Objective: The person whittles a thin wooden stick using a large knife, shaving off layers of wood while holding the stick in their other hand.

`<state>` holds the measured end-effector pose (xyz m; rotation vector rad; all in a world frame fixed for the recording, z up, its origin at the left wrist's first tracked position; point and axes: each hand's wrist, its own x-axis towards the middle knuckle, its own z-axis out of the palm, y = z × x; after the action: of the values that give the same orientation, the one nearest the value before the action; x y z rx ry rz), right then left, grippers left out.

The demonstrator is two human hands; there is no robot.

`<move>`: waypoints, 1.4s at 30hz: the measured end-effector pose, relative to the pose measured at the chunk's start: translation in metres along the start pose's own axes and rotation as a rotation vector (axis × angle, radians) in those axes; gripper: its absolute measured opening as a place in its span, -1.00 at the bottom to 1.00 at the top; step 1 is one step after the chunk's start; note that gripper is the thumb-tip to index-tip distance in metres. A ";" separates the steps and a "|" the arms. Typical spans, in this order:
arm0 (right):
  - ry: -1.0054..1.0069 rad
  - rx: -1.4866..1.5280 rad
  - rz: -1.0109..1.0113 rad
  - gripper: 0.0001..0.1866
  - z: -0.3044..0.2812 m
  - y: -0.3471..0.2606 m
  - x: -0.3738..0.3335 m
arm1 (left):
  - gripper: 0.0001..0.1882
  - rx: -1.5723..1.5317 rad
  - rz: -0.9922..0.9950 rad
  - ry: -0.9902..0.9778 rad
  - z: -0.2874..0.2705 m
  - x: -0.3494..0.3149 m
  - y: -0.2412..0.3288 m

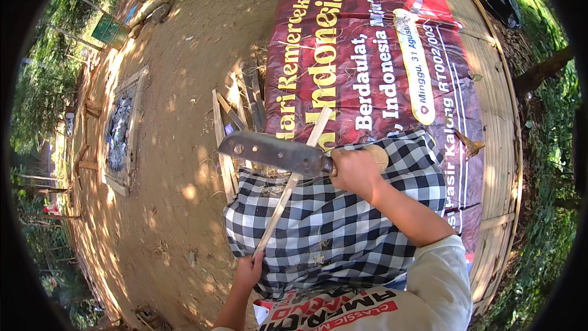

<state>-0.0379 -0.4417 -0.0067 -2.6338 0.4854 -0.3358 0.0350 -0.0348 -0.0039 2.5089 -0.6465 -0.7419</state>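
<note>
My right hand [356, 173] is closed round the wooden handle of a machete [269, 154]; the handle's round pale end shows past my fist. Its broad dark blade, pierced by a few holes, points left and lies across a thin wooden strip [280, 208]. The lower end of that strip is gripped by my left hand [248, 270], and it slants up and to the right over my lap, passing beneath the blade. A black and white checked cloth [343, 227] covers my lap, with some shavings on it.
A dark red printed banner [343, 43] covers much of a bamboo platform [499, 165] to the right. More wooden strips [223, 147] lean at the platform's left edge. Dirt ground [177, 220] spreads left, with a framed pit [125, 132] farther off. A black plastic bag [501, 5] is at far right.
</note>
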 end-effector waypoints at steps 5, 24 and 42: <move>-0.016 -0.124 0.046 -0.83 0.007 0.053 0.021 | -0.50 -0.003 0.014 -0.047 -0.006 0.002 0.005; 0.351 0.173 0.752 -0.77 -0.028 0.108 0.016 | -0.29 -0.482 -0.352 -0.250 -0.009 0.015 -0.017; 0.091 -0.025 -0.302 -0.65 0.014 0.017 0.011 | -0.18 -0.342 -0.399 -0.479 -0.026 0.032 -0.014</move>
<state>-0.0278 -0.4551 -0.0254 -2.7251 0.1167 -0.5476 0.0782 -0.0338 -0.0041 2.1670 -0.1336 -1.4876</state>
